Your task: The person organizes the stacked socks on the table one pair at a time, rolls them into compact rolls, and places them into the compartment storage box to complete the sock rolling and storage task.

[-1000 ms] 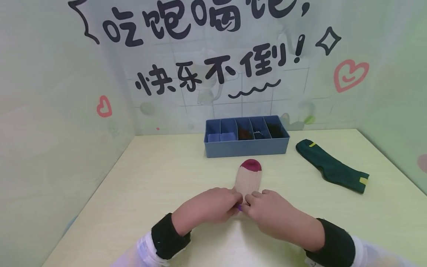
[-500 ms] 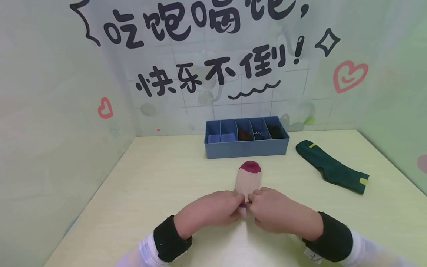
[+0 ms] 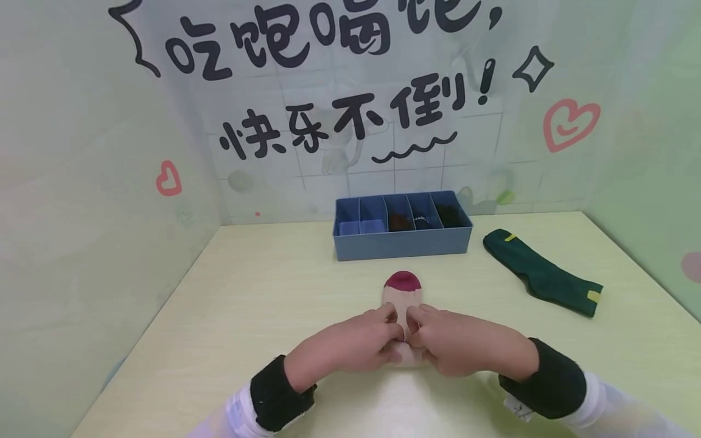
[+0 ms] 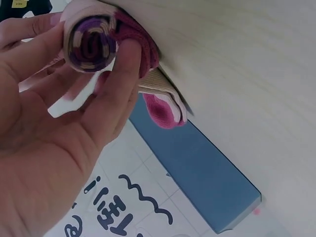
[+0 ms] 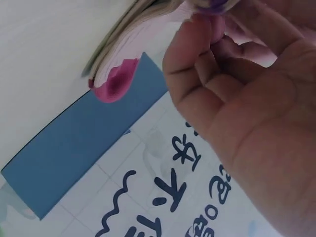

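A pale pink sock with a dark magenta toe lies on the table, toe away from me. Its near end is wound into a roll, whose purple, magenta and beige spiral end shows in the left wrist view. My left hand grips the roll from the left side, thumb and fingers around it. From the right, my right hand pinches the same roll with curled fingers. The flat part with the toe extends beyond the fingers. Both hands partly cover the roll in the head view.
Behind the sock stands a blue box with several compartments; dark bundles sit in the right-hand ones. A dark green sock with yellow patches lies flat at the right. A printed backdrop rises along the table's back edge.
The sock's toe has moved slightly toward me. My fingers have turned the roll over farther up the sock, leaving a shorter flat part and hiding the purple strip.
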Tool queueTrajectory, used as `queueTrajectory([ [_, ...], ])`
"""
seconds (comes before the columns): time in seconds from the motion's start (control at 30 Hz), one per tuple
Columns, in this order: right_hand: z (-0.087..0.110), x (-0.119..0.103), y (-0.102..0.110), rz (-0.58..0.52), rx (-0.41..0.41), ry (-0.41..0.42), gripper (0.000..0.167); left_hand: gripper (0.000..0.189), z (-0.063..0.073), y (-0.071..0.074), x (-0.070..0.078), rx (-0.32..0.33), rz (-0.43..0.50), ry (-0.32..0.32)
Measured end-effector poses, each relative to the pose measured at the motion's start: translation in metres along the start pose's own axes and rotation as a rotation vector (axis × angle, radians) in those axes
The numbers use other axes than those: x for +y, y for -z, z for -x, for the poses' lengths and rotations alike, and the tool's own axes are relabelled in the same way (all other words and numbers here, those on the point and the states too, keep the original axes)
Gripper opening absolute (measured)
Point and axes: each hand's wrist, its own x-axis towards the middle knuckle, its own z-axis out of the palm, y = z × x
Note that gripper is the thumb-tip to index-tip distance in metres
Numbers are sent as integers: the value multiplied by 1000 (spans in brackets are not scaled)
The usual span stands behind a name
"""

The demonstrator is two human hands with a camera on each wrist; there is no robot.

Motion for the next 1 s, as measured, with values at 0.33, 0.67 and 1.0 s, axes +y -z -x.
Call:
queueTrajectory([
  [0.33,-2,-20,-6,223,80,-88,26,9,-3,-5,4,95,32,95],
  [0.67,0,-23,-14,375,185,-28,29,12,0,-8,14,145,-271,66],
  [1.0,-9,-1,-7,50,172,-47,11,27,0,-7,7,90,-143,82],
])
